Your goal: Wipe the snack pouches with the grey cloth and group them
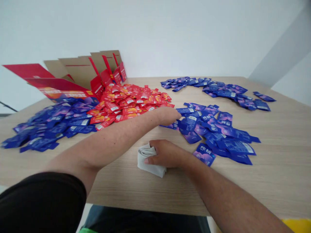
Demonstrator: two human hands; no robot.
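Left grip [167,116] reaches across the body, fingers curled down at the edge of a loose spread of glossy blue sachets [216,136]; the knuckles hide whether it has hold of one. Right grip [162,154] is curled over a folded grey cloth [152,171], thumb and fingers closed around it on the wood-grain counter [279,168]. The sachets look light, thin and flexible, and their glossy faces would probably slide on one another, so a flat edge or corner pinched between thumb and finger seems the surest hold. The cloth looks soft and easy to squeeze. Farther out stands an opened, red-printed cardboard carton [77,72], flaps raised and no contents visible from here. A heap of red sachets [128,105] lies directly in front of the carton, a larger blue heap [55,121] sits in front and to its left, and an arc of blue sachets [213,87] lies to its right.
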